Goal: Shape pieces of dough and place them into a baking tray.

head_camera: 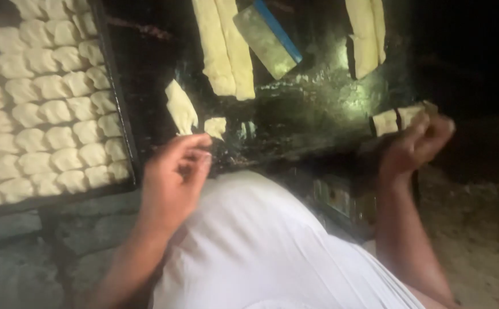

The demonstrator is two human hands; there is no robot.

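at the far left, a dark rectangular baking tray (124, 143) carries tight rows of small pale folded dough pieces (49, 109), packed side by side from its top edge down to its near rim. just right of the tray begins a dark, oily work surface (318, 109) that shines under the light. on it lies a pale elongated dough piece (180, 107), its long axis running from upper left to lower right, its lower end pointing toward the left hand (172, 180). beside that sits a small squarish pale dough piece (215, 127), just apart from the hand's fingertips. the left hand hovers at the near edge of the surface, fingers curled loosely inward with thumb and forefinger close together — whether they pinch anything i cannot tell.

further back, two long pale dough strips (225, 48) lie side by side, long axes running away from the person, tilted slightly. just beside them rests a flat rectangular metal scraper with a blue handle edge (267, 37), set diagonally. to the right another pair of long pale dough strips (365, 34) lies the same way.

at the right edge, the right hand (415, 146) is closed in a fist-like grip touching two small cut dough blocks (397, 119) — the fingers are blurred.
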